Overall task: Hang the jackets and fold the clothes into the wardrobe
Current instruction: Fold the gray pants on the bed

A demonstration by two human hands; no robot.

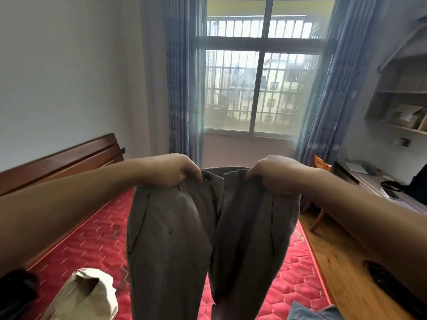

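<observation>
The trousers are matt grey-brown woven cloth; the mattress is red quilted fabric with a slight sheen; the headboard is glossy reddish wood; the floor pale grained wood; the curtains soft blue cloth.

No readable text, brand, number or sign anywhere in view. Cardboard box on the wall shelf has a pale patch that could be a label, but it's too blurred to read. Papers on the surface at right are too small to make out any print. Button at the waistband of the grey trousers is dark, with no marking resolvable.
</observation>
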